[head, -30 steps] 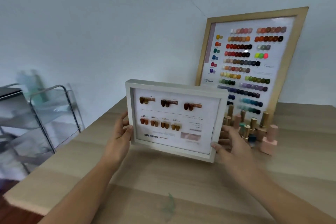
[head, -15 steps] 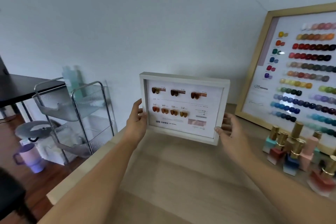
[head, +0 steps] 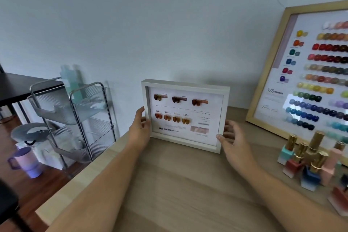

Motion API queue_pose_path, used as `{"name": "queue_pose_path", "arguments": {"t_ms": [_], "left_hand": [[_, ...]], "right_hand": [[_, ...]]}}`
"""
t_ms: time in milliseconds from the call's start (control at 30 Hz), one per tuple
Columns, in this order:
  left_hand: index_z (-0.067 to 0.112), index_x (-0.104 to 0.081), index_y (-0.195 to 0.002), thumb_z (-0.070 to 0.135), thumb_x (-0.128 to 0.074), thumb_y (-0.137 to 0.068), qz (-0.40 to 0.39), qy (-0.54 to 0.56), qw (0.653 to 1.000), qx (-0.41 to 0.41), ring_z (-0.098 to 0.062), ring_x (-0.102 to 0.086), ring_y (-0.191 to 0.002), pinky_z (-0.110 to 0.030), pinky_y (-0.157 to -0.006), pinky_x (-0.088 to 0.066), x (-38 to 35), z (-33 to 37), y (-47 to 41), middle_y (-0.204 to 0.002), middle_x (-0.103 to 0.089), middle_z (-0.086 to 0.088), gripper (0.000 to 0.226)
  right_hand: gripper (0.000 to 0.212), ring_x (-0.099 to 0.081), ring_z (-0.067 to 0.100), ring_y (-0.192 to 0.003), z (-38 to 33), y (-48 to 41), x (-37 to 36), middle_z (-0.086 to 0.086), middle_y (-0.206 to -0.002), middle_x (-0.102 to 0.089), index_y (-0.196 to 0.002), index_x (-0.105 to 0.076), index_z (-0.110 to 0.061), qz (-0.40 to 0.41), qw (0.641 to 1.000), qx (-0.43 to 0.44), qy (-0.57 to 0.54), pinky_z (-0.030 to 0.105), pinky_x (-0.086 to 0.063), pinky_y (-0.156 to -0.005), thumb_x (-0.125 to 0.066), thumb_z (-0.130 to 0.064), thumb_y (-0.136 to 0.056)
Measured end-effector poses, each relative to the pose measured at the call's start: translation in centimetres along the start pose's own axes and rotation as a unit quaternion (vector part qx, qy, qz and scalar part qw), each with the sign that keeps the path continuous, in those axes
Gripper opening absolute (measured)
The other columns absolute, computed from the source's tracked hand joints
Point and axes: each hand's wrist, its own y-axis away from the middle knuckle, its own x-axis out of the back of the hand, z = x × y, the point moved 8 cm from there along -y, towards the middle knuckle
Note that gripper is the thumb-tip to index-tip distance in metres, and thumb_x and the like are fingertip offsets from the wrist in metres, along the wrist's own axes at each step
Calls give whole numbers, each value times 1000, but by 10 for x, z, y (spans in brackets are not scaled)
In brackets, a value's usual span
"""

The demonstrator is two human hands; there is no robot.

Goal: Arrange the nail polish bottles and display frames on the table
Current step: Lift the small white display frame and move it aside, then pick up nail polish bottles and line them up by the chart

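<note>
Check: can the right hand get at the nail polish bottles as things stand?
Probably yes. The nail polish bottles stand just right of the right hand, with bare table between them; but it holds the white frame and must let go first.

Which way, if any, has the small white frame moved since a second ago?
Yes. The white frame moved left, away from the wooden chart frame it overlapped before; wall now shows between them.
</note>
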Motion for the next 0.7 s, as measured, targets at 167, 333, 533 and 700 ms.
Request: {"name": "queue_pose_path", "arguments": {"t_ms": [167,333,533,700], "left_hand": [[39,-32,-135,25,-43,-95,12,24,1000,7,-5,-56,-89,-21,-66,-44,6,10,13,-112,-55,5,44],[26,-45,-125,16,-47,-93,153,32,985,-75,-10,-49,-102,-29,-85,-41,35,57,52,-120,-46,1,34],[30,-49,-103,13,-49,-90,116,76,976,-169,-2,-50,-92,-16,-68,-39,1,130,123,-103,-49,10,21],[31,-51,-103,11,-55,-87,-15,97,976,-196,0,-50,-93,-8,-68,-39,-80,173,183,-103,-50,18,26]], "right_hand": [[50,-53,6,-103,-5,7,4,-13,-113,-54,-128,-41,-29,-11,1000,-6,-10,23,-43,-83,-64,-19,-85],[50,-47,5,-110,-23,26,27,-16,-119,-48,-124,-39,-39,13,999,31,2,28,-38,-90,-64,-21,-85],[32,-55,4,-80,-53,82,90,-12,-89,-55,-88,-47,-41,78,986,145,29,18,-46,-68,-66,-16,-81],[23,-52,8,-63,-56,123,177,-5,-72,-52,-80,-47,-30,177,961,186,100,12,-41,-54,-64,-16,-81]]}}
